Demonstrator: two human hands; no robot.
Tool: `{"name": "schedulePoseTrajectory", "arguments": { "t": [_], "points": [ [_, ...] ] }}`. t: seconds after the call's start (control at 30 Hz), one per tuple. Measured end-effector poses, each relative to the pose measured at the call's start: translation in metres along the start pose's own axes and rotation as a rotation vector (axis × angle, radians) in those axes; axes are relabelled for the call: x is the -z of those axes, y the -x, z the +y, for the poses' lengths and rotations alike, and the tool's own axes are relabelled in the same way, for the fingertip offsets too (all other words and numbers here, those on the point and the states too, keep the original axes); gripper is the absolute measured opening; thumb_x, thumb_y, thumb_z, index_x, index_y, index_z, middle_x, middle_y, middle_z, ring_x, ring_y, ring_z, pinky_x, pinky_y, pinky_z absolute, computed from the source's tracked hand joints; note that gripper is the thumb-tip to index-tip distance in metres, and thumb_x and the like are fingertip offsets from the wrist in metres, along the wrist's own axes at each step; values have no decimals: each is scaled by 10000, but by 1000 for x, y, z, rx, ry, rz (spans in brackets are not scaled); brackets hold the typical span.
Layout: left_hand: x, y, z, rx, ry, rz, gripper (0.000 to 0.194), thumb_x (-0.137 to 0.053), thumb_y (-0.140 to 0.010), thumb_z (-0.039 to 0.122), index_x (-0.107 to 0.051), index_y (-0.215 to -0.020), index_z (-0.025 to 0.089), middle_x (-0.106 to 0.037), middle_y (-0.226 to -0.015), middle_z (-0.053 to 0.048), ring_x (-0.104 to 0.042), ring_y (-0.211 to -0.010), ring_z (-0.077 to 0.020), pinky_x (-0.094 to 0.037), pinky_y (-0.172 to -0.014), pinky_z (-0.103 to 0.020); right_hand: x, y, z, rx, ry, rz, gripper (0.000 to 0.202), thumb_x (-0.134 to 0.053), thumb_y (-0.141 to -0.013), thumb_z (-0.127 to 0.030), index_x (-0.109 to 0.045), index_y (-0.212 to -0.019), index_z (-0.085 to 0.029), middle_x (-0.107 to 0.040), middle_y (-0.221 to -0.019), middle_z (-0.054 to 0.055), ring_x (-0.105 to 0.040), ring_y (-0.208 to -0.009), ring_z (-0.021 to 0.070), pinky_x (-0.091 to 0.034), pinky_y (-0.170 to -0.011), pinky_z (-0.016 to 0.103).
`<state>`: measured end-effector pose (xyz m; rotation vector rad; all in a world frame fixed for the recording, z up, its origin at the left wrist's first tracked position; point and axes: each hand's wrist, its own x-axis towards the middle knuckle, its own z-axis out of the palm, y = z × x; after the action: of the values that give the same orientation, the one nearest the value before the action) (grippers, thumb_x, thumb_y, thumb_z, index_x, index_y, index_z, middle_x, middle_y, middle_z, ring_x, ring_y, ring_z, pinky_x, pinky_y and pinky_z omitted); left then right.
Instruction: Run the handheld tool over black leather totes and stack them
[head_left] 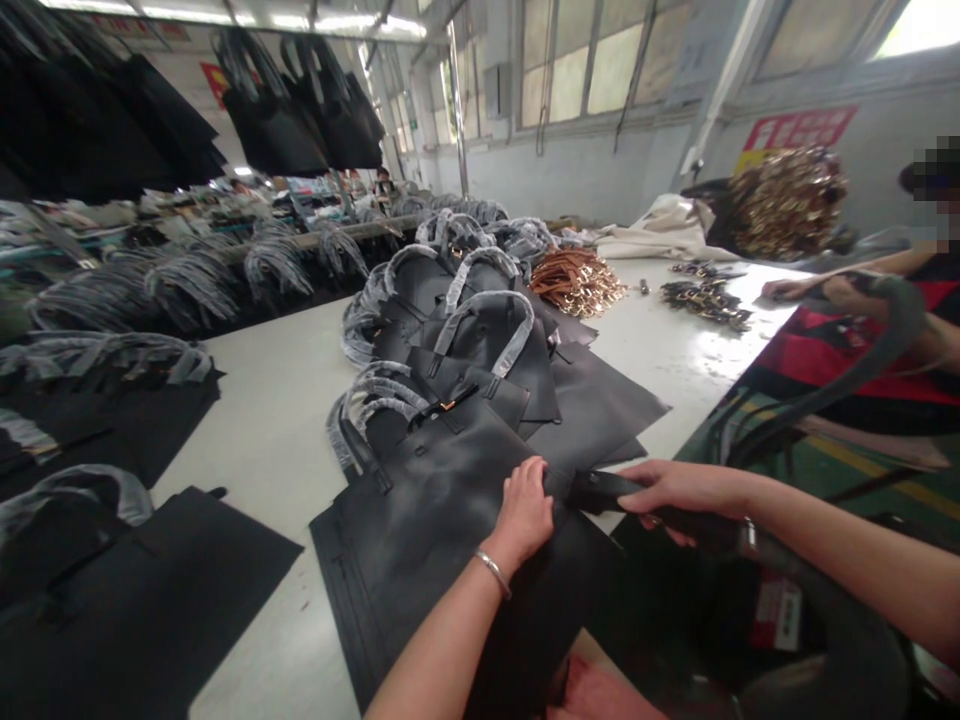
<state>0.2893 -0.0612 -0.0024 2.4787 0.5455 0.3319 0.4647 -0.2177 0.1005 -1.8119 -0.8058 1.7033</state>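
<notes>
Black bags with wrapped handles are stacked on the table, and the top black bag [450, 480] lies nearest me. My left hand [527, 508], with a silver bracelet on its wrist, has its fingers curled at that bag's right edge. Just to the right, my right hand [667, 497] is closed on a black strap [600, 490]. The strap's inner end meets the bag edge beside my left hand; its far part runs under my right forearm. What my left fingers pinch is hidden beneath them.
Pale table [262, 420]; more black bags [150, 590] at left. Farther back lie brown straps with gold clasps [574, 280] and dark clasp straps [705, 300]. Black bags [300, 110] hang overhead. A person [930, 240] sits at the right edge, with a thick dark strap [840, 380] nearby.
</notes>
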Motion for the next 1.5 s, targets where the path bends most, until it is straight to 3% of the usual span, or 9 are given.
{"name": "schedulePoseTrajectory", "arguments": {
  "t": [0.23,0.43,0.67,0.83,0.97,1.1,1.2,1.37,1.5],
  "points": [
    [0,-1,-4,-2,38,-26,572,-540,-779,97,-348,-1307,206,-391,-1391,-84,-385,-1228,-230,-342,-1037,-380,1,-7,-7,40,-21,18,601,-714,-750,-453,-512,-1255,-198,-611,-632,-19,-575,-398,118,-453,-353,177],
    [-2,-2,-7,-7,54,-7,588,-575,-761,91,-354,-1296,194,-405,-1367,-88,-407,-1205,-221,-350,-1035,-348,2,-4,-3,-7,-31,-24,549,-697,-767,-451,-533,-1218,-183,-606,-624,-21,-553,-371,105,-431,-343,173],
    [2,-2,-4,-7,59,0,565,-570,-769,96,-365,-1290,178,-422,-1349,-99,-411,-1208,-221,-345,-1044,-345,-3,-4,-2,256,-95,344,450,-650,-807,-470,-549,-1152,-199,-554,-675,-37,-542,-400,83,-442,-350,175],
    [0,-3,-4,5,41,-7,530,-569,-784,104,-391,-1276,191,-420,-1364,-85,-409,-1212,-218,-343,-1046,-345,-4,17,11,67,-119,214,553,-690,-772,-508,-510,-1207,-218,-554,-629,-40,-555,-391,104,-434,-331,169],
    [0,-3,-4,8,20,-27,532,-571,-796,120,-383,-1288,197,-390,-1392,-94,-384,-1238,-233,-334,-1049,-373,-17,2,21,24,-149,125,497,-663,-787,-525,-531,-1148,-211,-559,-631,-39,-543,-380,99,-450,-327,180],
    [2,-3,-3,8,8,-47,538,-560,-800,109,-384,-1299,206,-371,-1411,-90,-368,-1247,-239,-332,-1047,-398,-23,-16,13,77,-133,267,449,-634,-808,-517,-544,-1115,-203,-548,-626,-41,-520,-351,89,-422,-308,179],
    [3,-1,0,-5,-20,-57,509,-552,-816,113,-410,-1293,219,-371,-1418,-76,-373,-1238,-236,-345,-1034,-393,-23,-12,7,171,-116,426,451,-628,-824,-456,-519,-1193,-221,-530,-630,-52,-528,-358,94,-417,-313,184],
    [7,-6,6,-103,-178,-38,302,-469,-909,122,-518,-1184,236,-476,-1298,-59,-445,-1124,-229,-420,-922,-366,-23,12,21,162,-173,394,525,-634,-813,-487,-489,-1229,-203,-553,-668,-37,-549,-393,101,-444,-337,192],
    [12,-21,12,-233,-291,-111,205,-438,-931,108,-565,-1038,228,-543,-1110,-58,-472,-1031,-220,-459,-839,-321,-29,26,47,179,-227,467,555,-620,-829,-487,-449,-1284,-218,-560,-692,-41,-552,-415,91,-452,-353,181]
  ]
}}
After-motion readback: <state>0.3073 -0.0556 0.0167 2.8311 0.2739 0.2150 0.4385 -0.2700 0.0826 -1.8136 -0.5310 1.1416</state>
